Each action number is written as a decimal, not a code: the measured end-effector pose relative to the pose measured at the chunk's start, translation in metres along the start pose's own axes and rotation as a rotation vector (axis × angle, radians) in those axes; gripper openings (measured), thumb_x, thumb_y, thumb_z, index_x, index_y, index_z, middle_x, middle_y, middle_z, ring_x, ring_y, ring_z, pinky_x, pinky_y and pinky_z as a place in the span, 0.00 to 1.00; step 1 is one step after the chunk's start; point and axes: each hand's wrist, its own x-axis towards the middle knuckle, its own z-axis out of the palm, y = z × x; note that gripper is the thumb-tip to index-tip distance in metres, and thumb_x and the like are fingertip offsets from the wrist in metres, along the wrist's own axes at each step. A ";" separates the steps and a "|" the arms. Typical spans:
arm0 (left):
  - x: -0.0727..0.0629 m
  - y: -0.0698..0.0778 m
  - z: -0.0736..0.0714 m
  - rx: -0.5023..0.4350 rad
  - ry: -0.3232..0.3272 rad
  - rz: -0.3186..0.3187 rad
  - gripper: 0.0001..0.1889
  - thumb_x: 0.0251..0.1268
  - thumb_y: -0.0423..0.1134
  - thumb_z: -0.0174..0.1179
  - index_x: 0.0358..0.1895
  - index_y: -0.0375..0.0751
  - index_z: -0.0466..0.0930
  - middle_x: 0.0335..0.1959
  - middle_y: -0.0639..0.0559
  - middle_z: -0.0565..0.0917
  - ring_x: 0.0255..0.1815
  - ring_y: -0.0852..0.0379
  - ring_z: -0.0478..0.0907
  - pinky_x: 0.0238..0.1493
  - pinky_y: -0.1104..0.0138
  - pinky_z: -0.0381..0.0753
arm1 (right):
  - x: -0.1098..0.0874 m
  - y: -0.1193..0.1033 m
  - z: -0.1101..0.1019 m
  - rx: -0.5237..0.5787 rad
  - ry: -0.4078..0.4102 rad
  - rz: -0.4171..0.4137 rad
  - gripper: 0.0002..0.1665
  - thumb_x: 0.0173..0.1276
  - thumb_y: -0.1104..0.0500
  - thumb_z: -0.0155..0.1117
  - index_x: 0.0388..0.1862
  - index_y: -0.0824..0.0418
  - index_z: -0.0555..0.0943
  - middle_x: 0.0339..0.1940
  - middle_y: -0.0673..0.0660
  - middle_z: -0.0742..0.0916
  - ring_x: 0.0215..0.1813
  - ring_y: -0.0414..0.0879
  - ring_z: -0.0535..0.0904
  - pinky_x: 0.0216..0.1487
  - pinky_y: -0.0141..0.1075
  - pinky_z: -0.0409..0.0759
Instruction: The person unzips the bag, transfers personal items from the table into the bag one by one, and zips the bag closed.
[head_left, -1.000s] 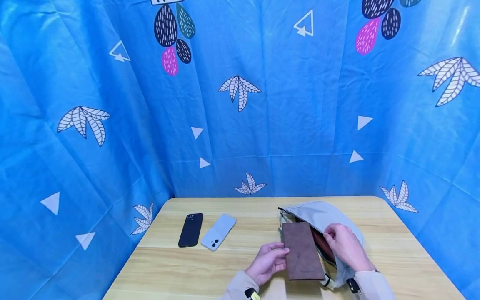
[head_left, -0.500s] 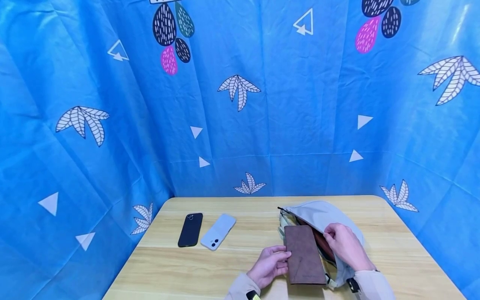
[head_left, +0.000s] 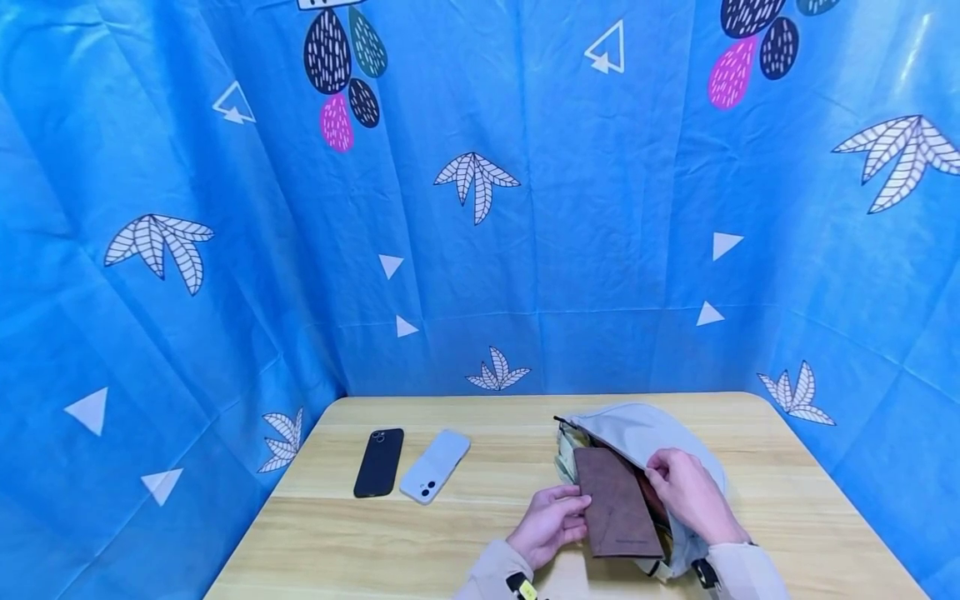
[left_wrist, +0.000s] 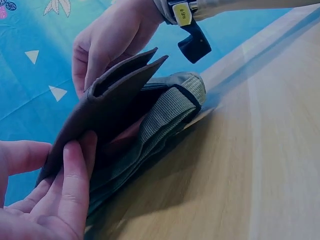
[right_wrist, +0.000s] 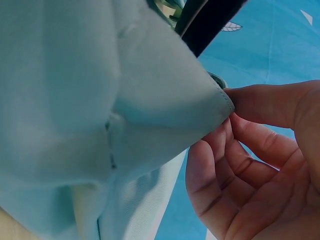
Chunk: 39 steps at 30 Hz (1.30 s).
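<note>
A brown folding wallet (head_left: 618, 504) is pinched along its left edge by my left hand (head_left: 551, 525), thumb on the front face and fingers behind. It is tilted over the opening of a light grey bag (head_left: 637, 429). In the left wrist view the wallet (left_wrist: 100, 105) shows its two folded halves slightly apart, right at the bag's mouth. My right hand (head_left: 693, 492) pinches the upper edge of the bag's opening and holds it up. The right wrist view shows thumb and fingers gripping the stitched fabric edge (right_wrist: 220, 100). Something reddish brown (head_left: 656, 500) shows inside the bag.
Two phones lie on the wooden table (head_left: 315, 533) to the left: a black phone (head_left: 378, 462) and a pale phone (head_left: 435, 467) beside it. The bag's strap (head_left: 566, 454) lies at its left end. A blue patterned curtain (head_left: 480, 275) surrounds the table.
My left hand has moved the wallet slightly right, closer over the bag's opening, covering more of it. The right hand keeps its pinch on the bag's edge.
</note>
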 end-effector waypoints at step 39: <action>0.021 0.001 0.021 -0.101 0.120 0.040 0.18 0.66 0.29 0.65 0.57 0.31 0.75 0.33 0.55 0.82 0.28 0.64 0.79 0.34 0.73 0.87 | 0.000 -0.002 0.003 -0.015 -0.014 0.014 0.05 0.67 0.67 0.66 0.31 0.60 0.84 0.26 0.49 0.84 0.31 0.41 0.76 0.32 0.34 0.75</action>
